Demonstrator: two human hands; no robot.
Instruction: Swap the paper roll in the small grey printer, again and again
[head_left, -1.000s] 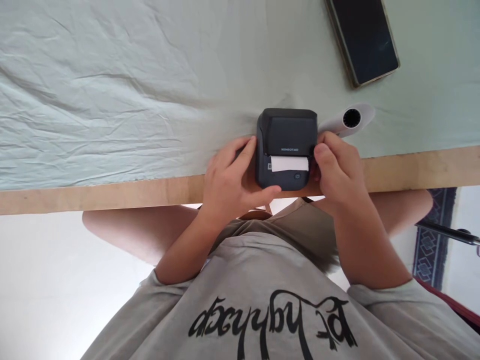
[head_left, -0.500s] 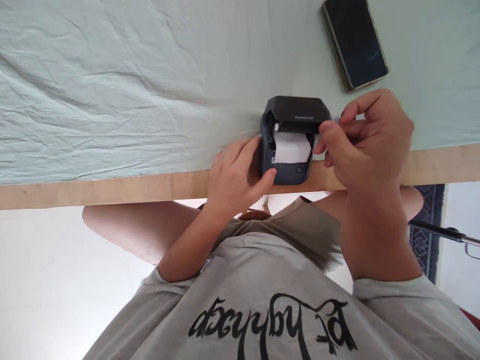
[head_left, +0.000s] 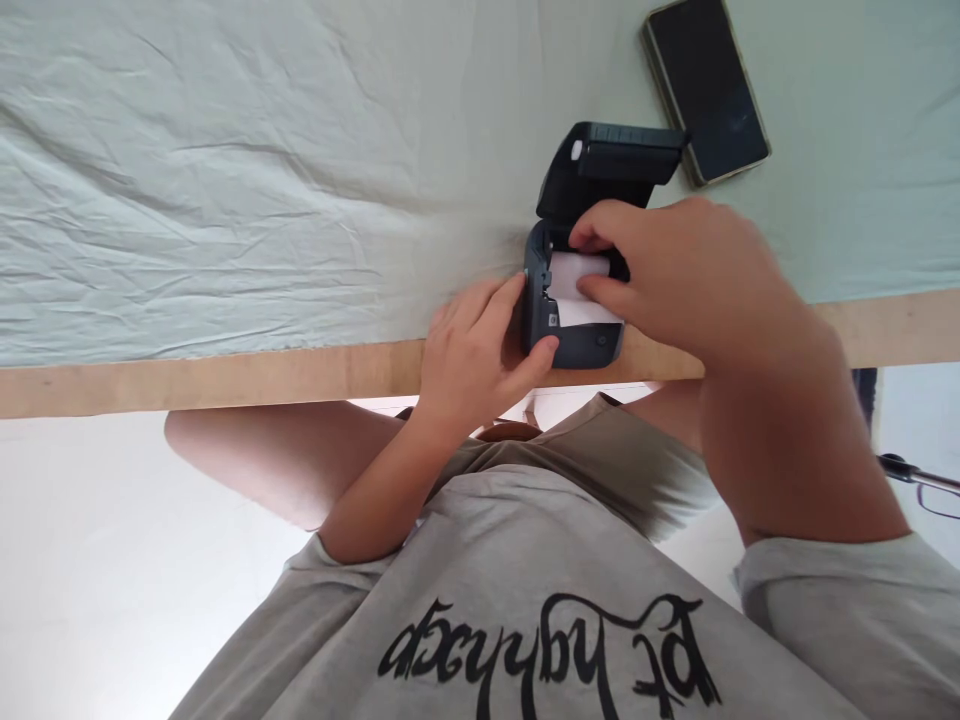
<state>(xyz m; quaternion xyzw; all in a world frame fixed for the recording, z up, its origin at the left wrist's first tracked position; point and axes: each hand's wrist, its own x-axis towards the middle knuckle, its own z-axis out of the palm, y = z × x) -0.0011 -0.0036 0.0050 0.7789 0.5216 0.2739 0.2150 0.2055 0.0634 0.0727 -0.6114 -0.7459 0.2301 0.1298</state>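
Raised and tipped back since the earlier frame, the lid (head_left: 619, 165) now stands wide open beyond the right hand's fingers, and the right hand (head_left: 682, 265) has moved from the lid's edge in over the paper (head_left: 589, 312).

From left to right, the left hand (head_left: 469, 350) comes first, partly open, with its thumb on the near left corner of the printer (head_left: 574, 348) and its fingertips against the side, holding it lightly. The printer sits between the hands at the near edge of the worktop (head_left: 360, 370), on its wooden border and the pale cloth (head_left: 262, 180). The paper lies inside, its loose end drawn out over the front towards the person. The right hand reaches in from the right, thumb and finger a little parted, one tip at each side of the roll; whether they grip it cannot be told. Past that hand, beside the raised lid, lies a phone (head_left: 709, 90).

The step in hand looks like handling the paper in the open printer. From here, a move on it seems to call for a light, even pinch, with the left hand keeping the body steady.
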